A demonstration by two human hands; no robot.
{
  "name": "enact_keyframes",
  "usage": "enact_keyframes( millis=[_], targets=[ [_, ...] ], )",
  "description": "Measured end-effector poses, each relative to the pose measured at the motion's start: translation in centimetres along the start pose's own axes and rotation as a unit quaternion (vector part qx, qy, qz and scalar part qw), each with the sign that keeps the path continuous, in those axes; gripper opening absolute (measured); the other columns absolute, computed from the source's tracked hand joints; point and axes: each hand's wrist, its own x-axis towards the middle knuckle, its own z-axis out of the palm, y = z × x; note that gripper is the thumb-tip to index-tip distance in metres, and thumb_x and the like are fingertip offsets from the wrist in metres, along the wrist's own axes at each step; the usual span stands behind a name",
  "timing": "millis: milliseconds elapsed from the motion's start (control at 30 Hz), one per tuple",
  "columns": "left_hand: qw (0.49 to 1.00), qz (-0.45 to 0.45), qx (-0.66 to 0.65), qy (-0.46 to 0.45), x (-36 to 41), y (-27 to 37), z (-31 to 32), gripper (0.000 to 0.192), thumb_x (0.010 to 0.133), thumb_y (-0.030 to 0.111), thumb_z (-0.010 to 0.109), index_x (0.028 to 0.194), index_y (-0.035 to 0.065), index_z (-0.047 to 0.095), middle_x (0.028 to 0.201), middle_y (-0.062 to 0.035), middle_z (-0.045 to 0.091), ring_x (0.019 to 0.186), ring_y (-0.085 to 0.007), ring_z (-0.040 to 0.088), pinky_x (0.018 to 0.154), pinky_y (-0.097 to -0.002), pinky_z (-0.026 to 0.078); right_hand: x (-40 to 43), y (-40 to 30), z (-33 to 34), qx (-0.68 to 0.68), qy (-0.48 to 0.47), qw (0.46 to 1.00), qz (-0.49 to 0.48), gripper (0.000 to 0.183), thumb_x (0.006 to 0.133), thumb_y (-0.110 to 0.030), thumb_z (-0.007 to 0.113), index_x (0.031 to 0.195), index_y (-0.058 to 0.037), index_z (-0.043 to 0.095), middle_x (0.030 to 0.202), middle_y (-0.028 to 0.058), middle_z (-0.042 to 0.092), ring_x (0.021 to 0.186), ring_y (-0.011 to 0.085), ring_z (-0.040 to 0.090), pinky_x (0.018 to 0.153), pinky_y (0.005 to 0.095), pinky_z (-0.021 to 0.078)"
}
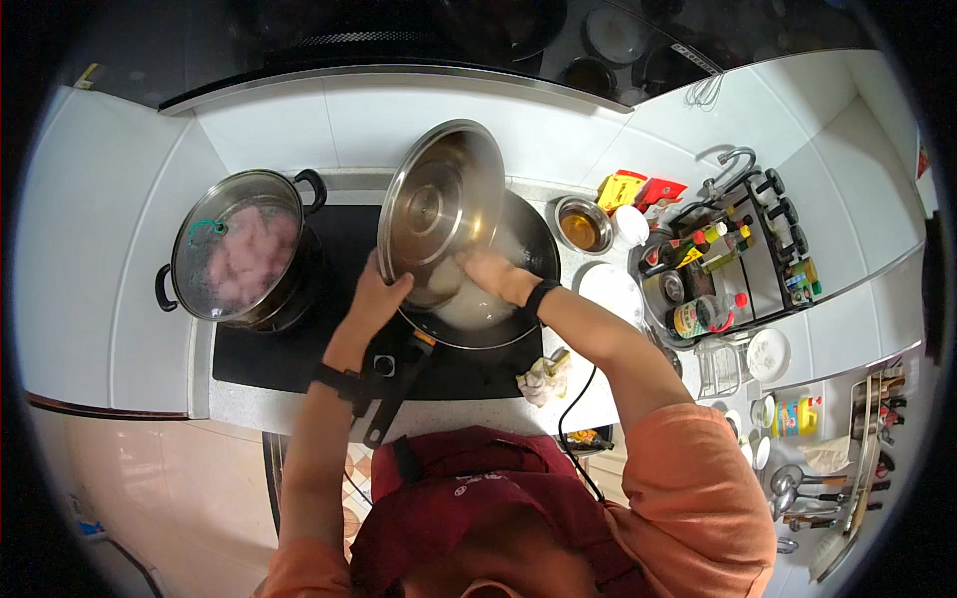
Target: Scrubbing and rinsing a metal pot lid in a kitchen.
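Observation:
My left hand (377,295) grips the rim of a large stainless steel bowl (441,194), which is tipped steeply over a black wok (542,239). Inside the wok, whitish food or liquid (475,303) lies under the bowl's lower edge. My right hand (490,273) reaches in at the bowl's lower right edge, over the wok; its fingertips are partly blurred, and whether they hold anything cannot be told. The wok's black handle (396,396) points toward me across the black cooktop (299,366).
A glass-lidded pot (247,247) with pinkish contents stands left. At right are a small metal bowl (583,224) of amber liquid, a white plate (613,291), seasoning packets (620,190) and bottles (691,318). A crumpled cloth (544,377) lies by the counter's front edge.

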Motion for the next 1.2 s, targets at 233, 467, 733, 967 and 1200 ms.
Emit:
enact_keyframes(
  millis=[233, 467, 733, 967, 1200],
  targets=[
    [0.975, -0.159, -0.157, 0.007, -1.2, -0.3, 2.6, 0.06, 0.068, -0.002, 0.049, 0.124, 0.0055, 0.029, 0.113, -0.0117, 0.046, 0.104, -0.0217, 0.045, 0.087, -0.0286, 0.036, -0.1, -3.5, 0.1, 0.17, -0.021, 0.985, -0.009, 0.049, 0.057, 0.0, 0.059, 0.106, 0.0004, 0.049, 0.09, 0.0185, 0.056, 0.086, 0.0343, 0.054, 0.077, 0.0375, 0.0434],
    [0.999, -0.02, -0.03, 0.005, -1.5, 0.3, 1.9, 0.059, 0.069, -0.003, 0.045, 0.124, 0.0049, 0.026, 0.111, -0.0163, 0.045, 0.105, -0.0252, 0.045, 0.087, -0.0301, 0.035, 1.4, -3.6, -1.5, 0.29, 0.132, 0.947, 0.051, 0.035, 0.057, -0.004, 0.064, 0.091, -0.0055, 0.057, 0.089, 0.0169, 0.055, 0.086, 0.0315, 0.051, 0.076, 0.0348, 0.0417],
    [0.998, -0.052, -0.024, -0.009, -1.8, 1.3, 1.9, 0.063, 0.07, -0.005, 0.041, 0.128, 0.0058, 0.019, 0.114, -0.0173, 0.043, 0.107, -0.0263, 0.043, 0.089, -0.0305, 0.034, 0.8, -2.6, -1.4, 0.239, 0.064, 0.96, 0.134, 0.028, 0.069, -0.004, 0.06, 0.093, 0.0014, 0.048, 0.091, 0.0215, 0.053, 0.09, 0.0342, 0.052, 0.076, 0.0391, 0.0422],
    [0.996, -0.005, -0.075, -0.041, -2.0, 1.0, 2.0, 0.064, 0.07, -0.005, 0.04, 0.128, 0.0079, 0.018, 0.115, -0.0162, 0.04, 0.109, -0.0261, 0.041, 0.09, -0.0312, 0.032, 0.5, -6.2, -1.2, 0.341, 0.119, 0.933, -0.001, 0.031, 0.068, -0.016, 0.06, 0.092, 0.0012, 0.054, 0.077, 0.02, 0.058, 0.066, 0.0212, 0.06, 0.061, 0.0329, 0.0462],
    [0.996, -0.078, -0.018, -0.034, -1.8, 0.8, 1.6, 0.065, 0.069, -0.004, 0.041, 0.128, 0.0098, 0.017, 0.113, -0.0158, 0.041, 0.108, -0.0249, 0.041, 0.089, -0.0305, 0.034, 0.0, -6.5, -0.9, 0.345, 0.116, 0.931, -0.014, 0.032, 0.066, -0.024, 0.063, 0.087, 0.0005, 0.059, 0.08, 0.0196, 0.057, 0.076, 0.0291, 0.055, 0.072, 0.0361, 0.0437]
  ],
)
